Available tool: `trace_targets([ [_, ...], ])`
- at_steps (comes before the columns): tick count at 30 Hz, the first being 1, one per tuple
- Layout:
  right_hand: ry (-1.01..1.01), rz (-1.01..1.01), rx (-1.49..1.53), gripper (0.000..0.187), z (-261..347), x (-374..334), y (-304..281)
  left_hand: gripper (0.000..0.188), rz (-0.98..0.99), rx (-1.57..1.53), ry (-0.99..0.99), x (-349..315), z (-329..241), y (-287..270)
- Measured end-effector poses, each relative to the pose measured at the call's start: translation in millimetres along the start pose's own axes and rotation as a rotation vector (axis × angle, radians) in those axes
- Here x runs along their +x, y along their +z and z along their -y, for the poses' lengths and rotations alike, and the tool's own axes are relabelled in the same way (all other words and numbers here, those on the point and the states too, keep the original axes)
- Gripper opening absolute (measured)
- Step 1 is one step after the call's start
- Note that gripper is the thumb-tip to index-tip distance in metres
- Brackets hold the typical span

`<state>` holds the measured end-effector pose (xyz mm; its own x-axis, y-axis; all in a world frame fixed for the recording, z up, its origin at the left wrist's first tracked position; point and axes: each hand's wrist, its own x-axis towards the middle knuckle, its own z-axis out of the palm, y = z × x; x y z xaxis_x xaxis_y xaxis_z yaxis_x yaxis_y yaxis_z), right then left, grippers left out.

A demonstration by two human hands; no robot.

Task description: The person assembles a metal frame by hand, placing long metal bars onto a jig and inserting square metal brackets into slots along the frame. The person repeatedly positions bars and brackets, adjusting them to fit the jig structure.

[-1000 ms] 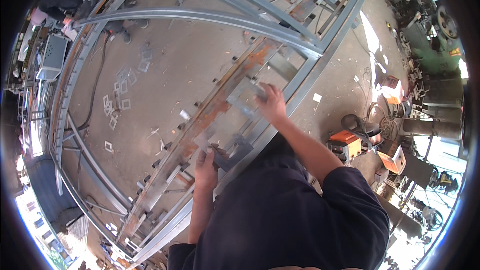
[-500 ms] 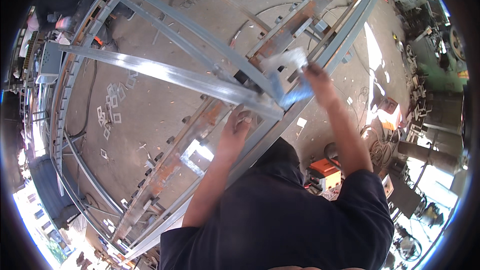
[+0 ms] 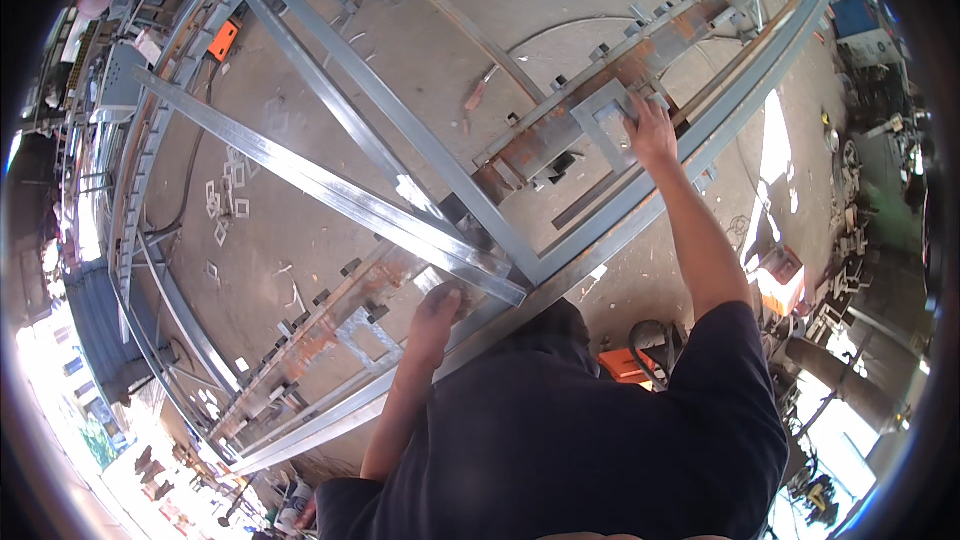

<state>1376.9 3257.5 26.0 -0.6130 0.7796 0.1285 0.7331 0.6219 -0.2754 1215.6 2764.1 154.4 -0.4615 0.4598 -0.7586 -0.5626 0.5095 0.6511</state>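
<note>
Over rusty beam (image 3: 652, 52), square frame (image 3: 597, 143) gripped by half-closed right hand (image 3: 655, 135); left hand (image 3: 435, 320) loosely curled, grasp unclear; floor (image 3: 270, 250) littered.

No legible lettering or numbers

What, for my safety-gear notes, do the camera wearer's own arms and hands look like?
The left hand and right hand are both bare, with no gloves. The forearms are uncovered too, and no watch or band shows at either wrist. The left sleeve and right sleeve are short, plain and dark navy, matching the shirt.
</note>
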Motion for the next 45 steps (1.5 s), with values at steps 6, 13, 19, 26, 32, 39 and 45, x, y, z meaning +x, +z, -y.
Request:
trace_targets([
  [6,-0.006,-0.113,-0.267,0.045,-14.1,-21.7,7.9,0.041,-0.057,-0.016,0.029,11.4,8.5,-0.5],
  [13,0.023,-0.188,-0.012,0.046,-32.4,-23.7,12.1,0.042,-0.532,0.063,-0.022,44.4,1.4,3.5],
  [19,0.071,-0.206,-0.056,0.043,-2.3,-30.4,-0.7,0.042,-0.349,-0.222,-0.084,80.8,-0.6,-3.9],
  [26,0.0,0.631,0.73,0.039,233.4,-130.0,-37.0,0.043,-0.258,-0.322,-0.08,84.0,0.2,-8.8],
  [32,-0.282,0.833,0.511,0.072,313.3,-186.2,-60.8,0.049,-0.137,-0.296,-0.03,57.0,-6.8,-29.2],
  [39,-0.089,1.007,0.352,0.071,314.1,-194.6,-67.8,0.05,0.03,-0.61,0.045,53.0,-38.9,-59.0],
  [45,-0.143,0.809,0.116,0.067,317.9,-239.5,-76.7,0.032,-0.072,-0.878,0.172,85.9,-106.3,-130.2],
])
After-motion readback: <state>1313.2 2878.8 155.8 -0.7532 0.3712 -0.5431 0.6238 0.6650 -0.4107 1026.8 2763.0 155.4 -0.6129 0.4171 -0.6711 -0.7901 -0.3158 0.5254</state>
